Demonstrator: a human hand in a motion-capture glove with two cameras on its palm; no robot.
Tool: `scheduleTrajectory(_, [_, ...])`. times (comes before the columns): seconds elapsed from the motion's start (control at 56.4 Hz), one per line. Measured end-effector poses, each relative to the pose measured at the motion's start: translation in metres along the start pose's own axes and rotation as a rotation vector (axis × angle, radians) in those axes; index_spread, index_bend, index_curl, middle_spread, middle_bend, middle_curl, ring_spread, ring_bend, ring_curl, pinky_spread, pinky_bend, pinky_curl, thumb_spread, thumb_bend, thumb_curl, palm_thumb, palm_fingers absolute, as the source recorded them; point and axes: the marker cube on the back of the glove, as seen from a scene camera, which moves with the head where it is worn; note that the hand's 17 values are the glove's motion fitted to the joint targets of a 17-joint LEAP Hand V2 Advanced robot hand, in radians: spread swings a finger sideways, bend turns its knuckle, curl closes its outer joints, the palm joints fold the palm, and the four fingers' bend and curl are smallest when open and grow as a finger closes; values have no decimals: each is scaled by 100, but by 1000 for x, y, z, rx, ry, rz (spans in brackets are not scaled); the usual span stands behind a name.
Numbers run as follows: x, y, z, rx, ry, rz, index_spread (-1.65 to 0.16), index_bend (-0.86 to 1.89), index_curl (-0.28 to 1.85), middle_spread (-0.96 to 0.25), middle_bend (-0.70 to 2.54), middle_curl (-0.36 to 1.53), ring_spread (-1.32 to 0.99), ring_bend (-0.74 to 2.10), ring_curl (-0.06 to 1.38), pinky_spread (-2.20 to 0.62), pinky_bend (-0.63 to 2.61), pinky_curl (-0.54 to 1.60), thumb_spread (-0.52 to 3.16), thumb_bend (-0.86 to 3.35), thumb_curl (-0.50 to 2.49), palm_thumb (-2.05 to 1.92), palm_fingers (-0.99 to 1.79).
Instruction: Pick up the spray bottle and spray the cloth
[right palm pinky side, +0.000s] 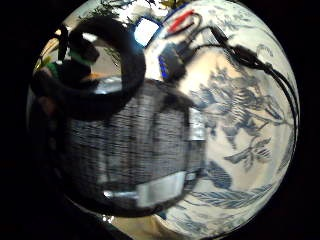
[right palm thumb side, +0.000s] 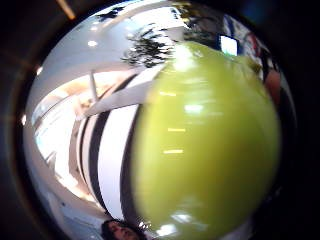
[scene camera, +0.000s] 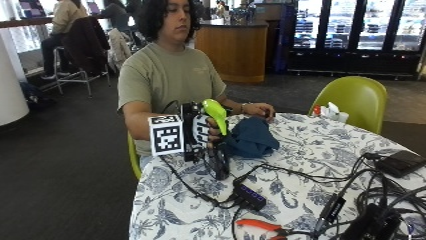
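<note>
Lime-green spray bottle (scene camera: 214, 114) gripped in our gloved right hand (scene camera: 212, 137), centre frame; we aim nozzle at blue cloth (scene camera: 250, 138), then squeeze.

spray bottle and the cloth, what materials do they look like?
Spray bottle: yellow-green top looks like glossy moulded plastic, with highlights across it in the thumb side view. Cloth: dark blue, matte, crumpled in soft folds, likely woven fabric; fibre type unclear.

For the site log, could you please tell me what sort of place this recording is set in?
Probably a cafe or canteen-style public room: a wooden counter, glass-door fridges along the back wall, and a round table under a floral tablecloth with a green chair.
</note>
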Motion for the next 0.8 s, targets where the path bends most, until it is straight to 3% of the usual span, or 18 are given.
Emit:
scheduleTrajectory(0.124, [-24,11,-11,-2,-23,-151,-23,26,38,-11,57,48,-13,63,43,-3,25,30,89,4,46,92,133])
scheduleTrajectory(0.408, [-130,28,-22,-534,253,-166,-26,33,48,-19,65,54,-19,69,48,-23,43,40,57,-2,60,98,137])
scheduleTrajectory(0.656, [-166,35,10,-909,700,61,-27,34,54,-19,68,57,-20,71,50,-25,45,42,49,-2,67,98,134])
scheduleTrajectory(0.798, [-152,35,31,-938,951,172,-27,34,56,-19,69,58,-20,72,50,-24,45,43,48,-2,70,98,133])
